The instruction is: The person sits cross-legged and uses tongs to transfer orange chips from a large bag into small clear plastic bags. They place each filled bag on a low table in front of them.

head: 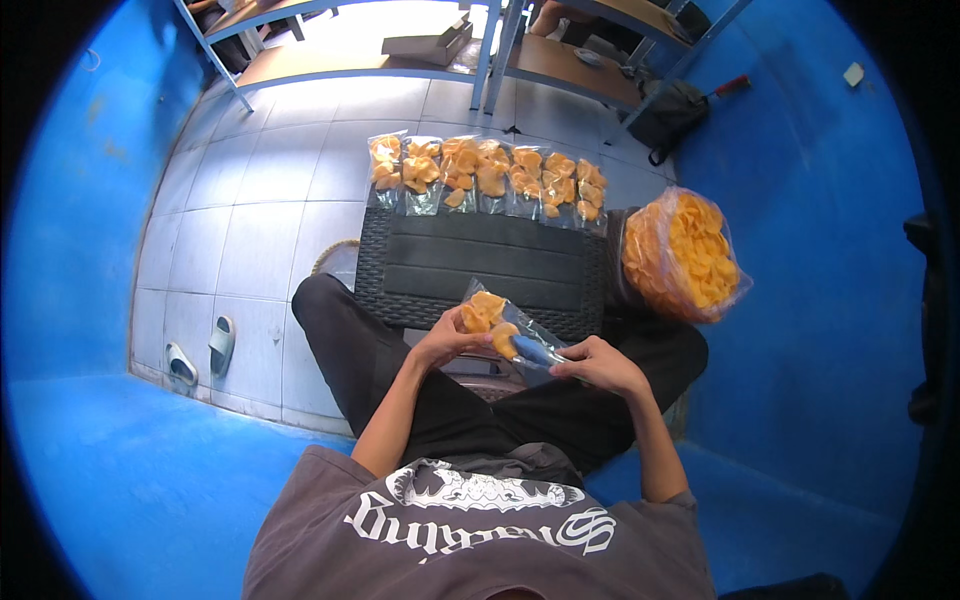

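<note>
My left hand (448, 341) holds the filled end of a clear plastic bag of orange chips (486, 309) above my lap, at the near edge of a black woven-pattern table (484, 259). On the bag's other end, my right hand (600, 364) has its fingers pinched. Something blue shows at the bag's middle; whether it is inside or seen through the film I cannot tell. Along the table's far edge lies a row of several clear bags with chips (493, 169), side by side. A large clear plastic sack of chips (701, 251) stands right of the table.
Metal-framed shelves (360, 64) with an open box (431, 46) stand beyond the table; parts of other people show behind them. A dark backpack (667, 112) rests by the right blue wall. Slippers (222, 345) lie on the tiles at left. A round rimmed item (334, 255) is beside my knee.
</note>
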The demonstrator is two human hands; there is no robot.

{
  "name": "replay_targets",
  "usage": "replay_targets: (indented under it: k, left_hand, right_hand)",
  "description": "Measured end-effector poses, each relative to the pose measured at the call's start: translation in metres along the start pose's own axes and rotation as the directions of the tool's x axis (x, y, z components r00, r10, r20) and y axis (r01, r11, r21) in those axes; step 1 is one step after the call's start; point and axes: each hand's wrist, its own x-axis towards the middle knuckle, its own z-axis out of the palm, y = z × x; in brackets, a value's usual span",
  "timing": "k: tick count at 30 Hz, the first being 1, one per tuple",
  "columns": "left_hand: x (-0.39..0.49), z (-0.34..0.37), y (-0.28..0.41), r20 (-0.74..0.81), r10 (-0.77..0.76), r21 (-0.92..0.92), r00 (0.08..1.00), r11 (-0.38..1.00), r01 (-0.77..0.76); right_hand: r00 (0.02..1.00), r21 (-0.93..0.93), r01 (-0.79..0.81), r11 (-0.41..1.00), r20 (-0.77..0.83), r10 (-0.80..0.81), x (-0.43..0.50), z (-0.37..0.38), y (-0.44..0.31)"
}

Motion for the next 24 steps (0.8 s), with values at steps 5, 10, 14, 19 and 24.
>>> replay_targets:
  k: [5,10,14,19,24]
  left_hand:
    - [-0.001,0.006,0.0,-0.015,0.03,0.026,0.999,0.999,-0.029]
    - [-0.001,0.009,0.004,-0.086,0.021,0.097,0.996,0.995,-0.013]
    - [-0.001,0.007,0.003,-0.102,0.071,0.014,0.992,0.997,-0.07]
    - [0.003,0.001,-0.003,-0.114,0.029,0.003,0.993,1.0,-0.029]
    - [0.004,-0.005,-0.01,-0.141,0.077,-0.011,0.987,0.997,-0.08]
  right_hand:
    - [0.999,-0.022,-0.019,1.0,-0.035,0.019,0.004,0.006,0.0]
    - [0.998,0.017,-0.003,1.0,-0.063,0.004,0.003,0.006,0.006]
    - [0.994,0.048,0.017,0.999,-0.11,-0.012,0.002,0.005,0.009]
    - [0.989,0.082,0.038,0.996,-0.144,-0.026,0.001,0.011,0.012]
    - [0.978,0.1,0.12,0.988,-0.186,-0.1,-0.018,-0.001,0.007]
